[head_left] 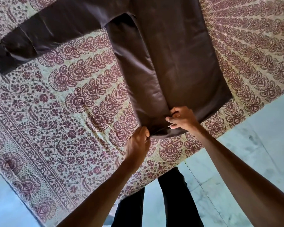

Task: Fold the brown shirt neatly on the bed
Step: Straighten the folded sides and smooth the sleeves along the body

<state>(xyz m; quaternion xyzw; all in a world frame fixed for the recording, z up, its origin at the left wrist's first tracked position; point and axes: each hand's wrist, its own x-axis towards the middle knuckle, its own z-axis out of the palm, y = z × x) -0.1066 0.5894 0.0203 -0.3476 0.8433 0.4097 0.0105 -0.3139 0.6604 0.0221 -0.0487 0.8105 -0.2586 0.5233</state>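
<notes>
Right now both hands are closed on the near hem of the brown shirt [179, 63], which lies flat on the patterned bed [56, 120]. The left hand [138, 143] pinches the hem's left corner with curled fingers, lifting the cloth a little into a small pucker. The right hand [183, 119] sits just beside it, slightly farther onto the body, with fingers and thumb bunched around a fold of fabric at about the middle of the hem.

From this grip the shirt's long axis runs straight away from the person. The collar end is beyond the top of the view and cannot be seen. One sleeve [39, 35] stretches far out and to the left of the left hand, still unfolded. A lengthwise band of cloth leading away from the left hand's side looks turned in over the body, though that is not certain. The hem's other corner lies flat and untouched, off to the right of the right hand.

Judging from this, the next move turns on that axis. Whether the hem is drawn taut or carried forward, the pull goes along the shirt's length, and the left hand is nearer the loose sleeve.
</notes>
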